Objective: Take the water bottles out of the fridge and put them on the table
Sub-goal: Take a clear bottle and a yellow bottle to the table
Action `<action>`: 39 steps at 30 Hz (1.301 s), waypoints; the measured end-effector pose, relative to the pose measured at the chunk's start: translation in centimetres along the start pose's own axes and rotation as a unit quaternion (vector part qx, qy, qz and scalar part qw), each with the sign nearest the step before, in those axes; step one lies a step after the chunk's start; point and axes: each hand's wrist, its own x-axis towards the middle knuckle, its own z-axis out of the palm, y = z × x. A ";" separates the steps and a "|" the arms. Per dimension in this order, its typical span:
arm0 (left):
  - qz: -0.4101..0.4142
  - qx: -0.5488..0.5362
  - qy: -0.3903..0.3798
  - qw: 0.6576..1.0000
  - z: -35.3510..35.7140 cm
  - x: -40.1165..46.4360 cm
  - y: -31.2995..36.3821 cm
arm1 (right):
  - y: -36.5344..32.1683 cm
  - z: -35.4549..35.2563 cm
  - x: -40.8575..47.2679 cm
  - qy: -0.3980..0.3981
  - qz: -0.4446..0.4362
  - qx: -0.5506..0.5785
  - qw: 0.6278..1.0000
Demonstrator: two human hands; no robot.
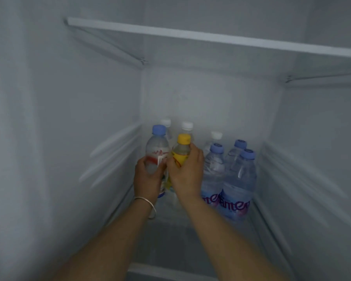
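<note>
Both my arms reach into the fridge. My left hand [145, 180], with a bangle on the wrist, grips a clear bottle with a blue cap and red-marked label [157, 151]. My right hand [187, 169] is wrapped around a yellow-capped bottle with a yellow label [182, 150] just right of it. To the right stand three blue-capped bottles with blue labels [238, 183] in a cluster. Behind them stand three white-capped bottles [187, 126], partly hidden.
The bottles stand on the fridge floor [170, 240] between the left wall [69, 138] and the right wall [312, 149], both ribbed with shelf rails. A white-edged glass shelf [211, 37] spans the fridge above.
</note>
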 end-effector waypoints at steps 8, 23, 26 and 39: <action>0.005 -0.066 0.061 0.996 -1.7 -1.4 -0.1 | 2.3 0.0 -3.3 -0.072 0.026 0.094 0.993; 0.051 -0.041 0.054 0.996 -6.2 -10.9 9.4 | -6.8 -7.6 -9.8 0.044 0.002 0.058 0.997; 0.040 -0.068 -0.010 0.997 -8.8 -15.7 11.7 | -9.9 -11.0 -14.7 0.080 0.019 0.061 0.995; -0.133 -0.068 -0.312 0.938 -16.7 -42.7 15.3 | -17.3 -28.7 -41.5 0.179 0.223 -0.081 0.955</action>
